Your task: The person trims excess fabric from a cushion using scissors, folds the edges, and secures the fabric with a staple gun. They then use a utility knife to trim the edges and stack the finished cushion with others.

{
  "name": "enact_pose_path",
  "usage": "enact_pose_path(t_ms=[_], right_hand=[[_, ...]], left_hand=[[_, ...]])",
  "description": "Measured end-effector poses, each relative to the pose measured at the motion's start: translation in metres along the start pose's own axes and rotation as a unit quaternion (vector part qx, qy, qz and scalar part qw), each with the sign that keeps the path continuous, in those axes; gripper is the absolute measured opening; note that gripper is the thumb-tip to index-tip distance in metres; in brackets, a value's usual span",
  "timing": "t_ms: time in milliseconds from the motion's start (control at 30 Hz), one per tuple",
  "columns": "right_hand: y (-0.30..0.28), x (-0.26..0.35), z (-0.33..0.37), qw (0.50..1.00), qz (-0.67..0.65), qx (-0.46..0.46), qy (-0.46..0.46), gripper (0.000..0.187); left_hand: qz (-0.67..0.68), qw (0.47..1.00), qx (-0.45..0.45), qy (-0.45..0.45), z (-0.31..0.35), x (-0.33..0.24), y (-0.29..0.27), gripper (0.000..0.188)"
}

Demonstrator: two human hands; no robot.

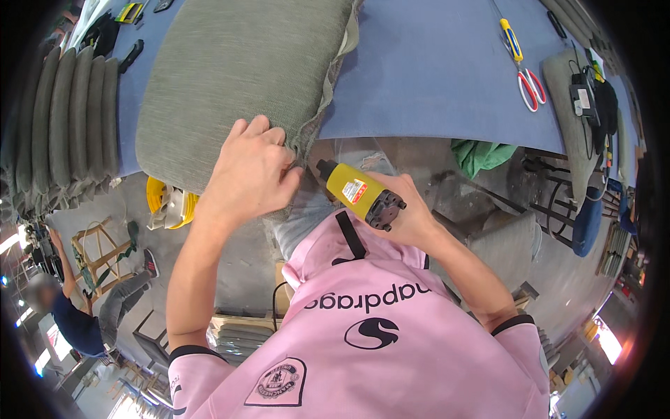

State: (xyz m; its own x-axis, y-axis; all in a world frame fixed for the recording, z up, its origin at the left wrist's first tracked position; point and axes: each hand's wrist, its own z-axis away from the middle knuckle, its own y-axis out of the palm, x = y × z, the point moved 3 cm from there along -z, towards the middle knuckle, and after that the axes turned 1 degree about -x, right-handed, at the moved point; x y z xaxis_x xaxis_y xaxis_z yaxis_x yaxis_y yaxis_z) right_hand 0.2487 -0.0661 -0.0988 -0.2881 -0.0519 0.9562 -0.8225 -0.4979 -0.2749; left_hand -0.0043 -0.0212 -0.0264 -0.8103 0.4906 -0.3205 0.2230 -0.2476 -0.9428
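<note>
A grey-green upholstered cushion (230, 77) lies on the blue-covered table, its near end reaching past the table's front edge. My left hand (255, 167) is closed at the cushion's near right corner, fingers curled on the fabric by the loose raw edge. In my right hand (413, 213) is a yellow and black pneumatic staple gun (356, 192). The gun's black end points toward that corner, a small distance to the right of my left hand. My right fingers are mostly hidden behind the gun's body, and so is its nose.
On the blue table (433, 84), red-handled scissors (532, 91) and a yellow-handled screwdriver (511, 40) lie at right. Similar cushions (70, 119) stand in a row at left. Green cloth (481, 155) hangs below the table edge. Another person (77, 325) is at lower left, near a wooden frame (98, 255).
</note>
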Motion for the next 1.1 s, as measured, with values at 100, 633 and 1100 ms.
enact_pose_path(t_ms=[100, 633, 1100], right_hand=[[0.001, 0.013, -0.004, 1.000, 0.012, 0.000, -0.014, 0.051], [0.011, -0.003, -0.026, 0.989, 0.078, 0.115, 0.042, 0.046], [0.018, 0.014, -0.009, 0.996, -0.027, 0.076, 0.027, 0.051]], left_hand=[[0.090, 0.995, 0.016, 0.029, 0.000, 0.028, 0.006, 0.036], [0.140, 0.990, -0.005, 0.024, 0.003, 0.034, 0.019, 0.033], [0.165, 0.985, 0.030, 0.050, 0.010, 0.046, 0.009, 0.033]])
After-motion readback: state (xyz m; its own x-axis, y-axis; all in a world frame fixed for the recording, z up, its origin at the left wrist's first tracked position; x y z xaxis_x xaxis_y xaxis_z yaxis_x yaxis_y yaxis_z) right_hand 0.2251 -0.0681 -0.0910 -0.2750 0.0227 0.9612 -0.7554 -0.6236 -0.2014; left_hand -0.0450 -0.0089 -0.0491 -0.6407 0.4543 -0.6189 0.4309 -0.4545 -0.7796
